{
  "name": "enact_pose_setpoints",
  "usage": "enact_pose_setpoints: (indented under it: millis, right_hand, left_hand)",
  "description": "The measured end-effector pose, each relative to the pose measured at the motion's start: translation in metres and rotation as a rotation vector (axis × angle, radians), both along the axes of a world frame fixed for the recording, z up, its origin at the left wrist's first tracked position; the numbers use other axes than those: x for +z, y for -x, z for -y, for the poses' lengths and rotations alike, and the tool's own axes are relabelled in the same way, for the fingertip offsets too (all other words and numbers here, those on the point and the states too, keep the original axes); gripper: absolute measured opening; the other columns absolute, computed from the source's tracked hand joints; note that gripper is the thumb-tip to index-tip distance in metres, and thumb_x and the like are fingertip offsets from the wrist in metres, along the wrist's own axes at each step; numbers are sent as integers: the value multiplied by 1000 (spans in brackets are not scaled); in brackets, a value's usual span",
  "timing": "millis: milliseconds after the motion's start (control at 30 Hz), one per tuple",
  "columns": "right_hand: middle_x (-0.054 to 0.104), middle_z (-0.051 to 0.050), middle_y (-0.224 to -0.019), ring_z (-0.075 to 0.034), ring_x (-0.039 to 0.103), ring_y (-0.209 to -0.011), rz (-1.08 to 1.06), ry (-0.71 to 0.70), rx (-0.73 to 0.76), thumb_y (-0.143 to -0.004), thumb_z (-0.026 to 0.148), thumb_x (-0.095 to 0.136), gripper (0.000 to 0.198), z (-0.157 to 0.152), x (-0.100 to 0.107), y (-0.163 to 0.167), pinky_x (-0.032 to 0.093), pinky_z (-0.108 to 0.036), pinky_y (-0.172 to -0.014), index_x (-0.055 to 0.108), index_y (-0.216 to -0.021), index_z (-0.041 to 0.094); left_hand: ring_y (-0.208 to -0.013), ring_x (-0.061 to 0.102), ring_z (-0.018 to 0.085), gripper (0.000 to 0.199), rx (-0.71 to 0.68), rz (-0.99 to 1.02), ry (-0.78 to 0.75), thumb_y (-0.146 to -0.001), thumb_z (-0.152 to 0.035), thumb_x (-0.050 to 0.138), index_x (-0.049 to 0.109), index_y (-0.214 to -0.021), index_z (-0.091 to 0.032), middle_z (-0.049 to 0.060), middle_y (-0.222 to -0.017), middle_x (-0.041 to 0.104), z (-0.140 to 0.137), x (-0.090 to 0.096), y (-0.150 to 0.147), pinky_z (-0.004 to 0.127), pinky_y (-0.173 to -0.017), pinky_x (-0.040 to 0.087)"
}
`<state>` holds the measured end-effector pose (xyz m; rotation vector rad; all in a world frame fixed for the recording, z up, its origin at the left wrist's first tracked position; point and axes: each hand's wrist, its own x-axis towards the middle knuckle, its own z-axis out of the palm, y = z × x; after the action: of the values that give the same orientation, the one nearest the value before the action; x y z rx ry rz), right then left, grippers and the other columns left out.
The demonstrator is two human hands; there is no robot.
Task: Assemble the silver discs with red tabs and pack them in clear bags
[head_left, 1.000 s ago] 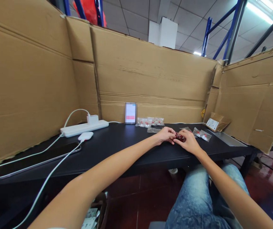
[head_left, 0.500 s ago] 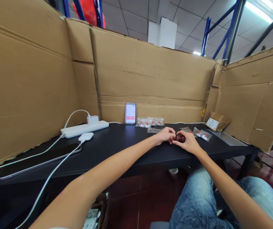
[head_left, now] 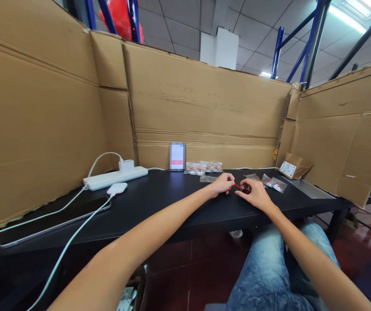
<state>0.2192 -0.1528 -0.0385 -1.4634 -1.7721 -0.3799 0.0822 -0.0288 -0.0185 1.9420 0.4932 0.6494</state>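
Note:
My left hand (head_left: pixel 223 184) is closed in a pinch at the end of a thin red strand (head_left: pixel 237 186) that stretches across to my right hand. The fingers of my right hand (head_left: pixel 255 193) curl round a small dark, rounded object with red on it (head_left: pixel 245 188), partly hidden by them; its kind I cannot make out. Just beyond my left hand lies a flat clear plastic bag (head_left: pixel 207 179). Small clear bags with red items inside (head_left: pixel 274 183) rest to the right of my right hand.
Several clear bags with red items (head_left: pixel 203 167) lie at the back beside an upright phone-like screen (head_left: pixel 177 156). A white power strip (head_left: pixel 117 176), white charger (head_left: pixel 117 188) and dark tablet (head_left: pixel 55 218) are at left. Cardboard walls (head_left: pixel 204 103) enclose the table; a brown package (head_left: pixel 294 166) stands right.
My left hand has drawn a little left, away from my right hand. The red strand now shows in the gap between them. My right hand stays nearly in place.

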Motion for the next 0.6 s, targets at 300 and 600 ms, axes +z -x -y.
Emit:
enact_pose_setpoints:
  millis: [300,600]
  right_hand:
    - [69,-5,-85,-19,62,-74,10,-14,38,-79,35,70,25,1,3,-2,45,-29,-68,64,-98,19]
    - [68,-5,-93,-17,60,-73,-5,8,96,-76,23,69,40,3,4,1,46,-28,-69,59,-115,20]
  left_hand:
    - [-52,51,8,24,-53,0,-239,-75,-37,63,63,-83,-15,1,-73,62,0,-2,0,17,-42,38]
    - [-63,62,13,20,-24,-59,-391,-67,-18,63,64,-87,-15,2,-74,68,-2,-6,-2,20,-57,45]
